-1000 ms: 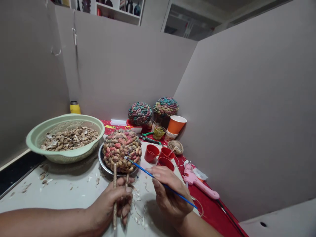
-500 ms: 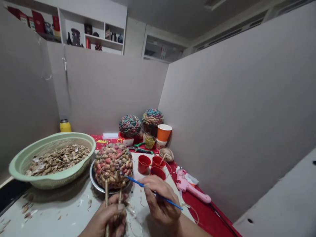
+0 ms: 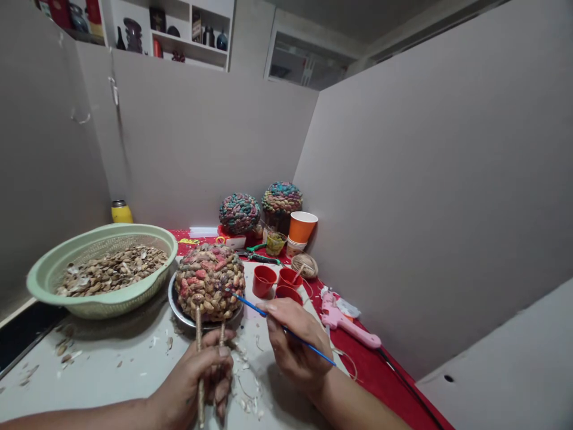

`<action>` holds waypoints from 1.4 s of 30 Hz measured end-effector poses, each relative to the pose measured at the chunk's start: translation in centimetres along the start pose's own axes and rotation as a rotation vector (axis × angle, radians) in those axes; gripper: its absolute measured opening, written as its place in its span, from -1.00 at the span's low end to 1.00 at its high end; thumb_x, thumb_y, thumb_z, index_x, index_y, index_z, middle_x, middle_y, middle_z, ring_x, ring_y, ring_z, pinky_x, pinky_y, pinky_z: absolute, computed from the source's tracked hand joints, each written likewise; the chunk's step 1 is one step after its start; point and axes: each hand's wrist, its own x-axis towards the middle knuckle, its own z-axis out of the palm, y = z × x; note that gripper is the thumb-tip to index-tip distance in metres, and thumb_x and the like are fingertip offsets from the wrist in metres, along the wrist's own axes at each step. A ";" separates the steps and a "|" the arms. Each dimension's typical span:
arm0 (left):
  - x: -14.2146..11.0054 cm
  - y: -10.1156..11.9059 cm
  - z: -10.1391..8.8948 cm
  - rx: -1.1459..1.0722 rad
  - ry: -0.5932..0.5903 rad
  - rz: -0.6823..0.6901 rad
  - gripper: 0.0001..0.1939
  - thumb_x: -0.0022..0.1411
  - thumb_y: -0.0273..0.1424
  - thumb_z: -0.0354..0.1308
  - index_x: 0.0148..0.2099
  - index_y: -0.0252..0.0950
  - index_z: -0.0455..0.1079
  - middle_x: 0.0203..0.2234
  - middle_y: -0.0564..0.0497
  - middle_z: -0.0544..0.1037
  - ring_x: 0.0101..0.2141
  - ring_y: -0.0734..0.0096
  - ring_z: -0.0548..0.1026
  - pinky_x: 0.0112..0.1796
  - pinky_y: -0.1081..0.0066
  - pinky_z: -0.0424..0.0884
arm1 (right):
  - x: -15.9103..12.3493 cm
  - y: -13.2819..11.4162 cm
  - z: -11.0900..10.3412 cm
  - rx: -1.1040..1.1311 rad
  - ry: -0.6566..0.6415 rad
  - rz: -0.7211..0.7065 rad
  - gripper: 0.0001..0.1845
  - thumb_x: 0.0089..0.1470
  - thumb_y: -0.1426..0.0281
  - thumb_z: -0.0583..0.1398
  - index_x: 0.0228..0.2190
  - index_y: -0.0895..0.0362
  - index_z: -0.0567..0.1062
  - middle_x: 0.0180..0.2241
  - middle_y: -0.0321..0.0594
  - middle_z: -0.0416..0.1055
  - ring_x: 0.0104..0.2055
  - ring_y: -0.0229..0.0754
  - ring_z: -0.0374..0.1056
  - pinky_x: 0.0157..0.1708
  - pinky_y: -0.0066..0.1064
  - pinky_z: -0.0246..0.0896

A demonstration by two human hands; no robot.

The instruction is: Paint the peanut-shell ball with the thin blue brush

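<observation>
A ball covered in peanut shells (image 3: pixel 209 280), partly painted red, rests on a metal dish (image 3: pixel 175 302). Two twine-wrapped sticks (image 3: pixel 199 364) run down from the ball into my left hand (image 3: pixel 197 382), which is closed round them. My right hand (image 3: pixel 293 346) pinches a thin blue paintbrush (image 3: pixel 277 325); its tip touches the ball's right side. Three small red cups (image 3: pixel 280 280) stand just beyond my right hand.
A green colander of peanut shells (image 3: pixel 105 269) sits at the left. Two painted shell balls (image 3: pixel 259 209), an orange paper cup (image 3: pixel 302 227), a twine roll (image 3: pixel 305 266), scissors (image 3: pixel 262 257) and a yellow flask (image 3: pixel 120 212) stand behind. A pink glue gun (image 3: pixel 347 322) lies right. Grey partitions enclose the table.
The view swung up and left, then partly back down. My hands keep the same grip; the brush tip stays at the ball's right side.
</observation>
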 end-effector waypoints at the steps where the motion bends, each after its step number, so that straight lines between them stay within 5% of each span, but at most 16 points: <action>1: 0.0 0.0 0.0 0.004 0.001 -0.003 -0.36 0.07 -0.17 0.35 0.11 -0.30 0.23 -0.58 0.21 0.44 -0.67 0.55 0.23 -0.63 0.48 0.34 | 0.0 0.0 0.0 0.006 -0.004 -0.004 -0.50 0.16 0.68 0.22 0.10 0.10 0.53 -0.21 -0.08 0.70 -0.19 -0.07 0.66 -0.20 -0.21 0.63; 26: -0.1 0.2 0.0 0.003 -0.002 -0.001 -0.42 0.10 -0.21 0.37 0.09 -0.29 0.27 -0.57 0.21 0.43 -0.66 0.54 0.28 -0.62 0.47 0.34 | 1.1 -0.6 0.3 0.039 -0.046 -0.046 -0.48 0.19 0.69 0.19 0.13 0.11 0.51 -0.16 -0.06 0.71 -0.17 -0.08 0.67 -0.20 -0.24 0.63; 33: -0.1 0.1 -0.1 0.021 0.018 0.011 -0.38 0.10 -0.20 0.34 0.13 -0.32 0.25 -0.55 0.19 0.45 -0.65 0.53 0.28 -0.61 0.44 0.38 | 0.6 0.7 -0.4 -0.047 0.040 0.024 -0.49 0.16 0.68 0.23 0.09 0.06 0.54 -0.19 -0.12 0.70 -0.18 -0.08 0.66 -0.17 -0.22 0.62; 42: -0.3 0.1 0.2 0.003 0.013 -0.018 -0.40 0.05 -0.18 0.39 0.08 -0.27 0.29 -0.56 0.21 0.44 -0.67 0.54 0.25 -0.62 0.47 0.32 | 0.8 -0.8 -0.7 -0.035 -0.073 -0.066 -0.46 0.16 0.66 0.19 0.14 0.08 0.48 -0.24 -0.15 0.71 -0.23 -0.10 0.67 -0.22 -0.25 0.63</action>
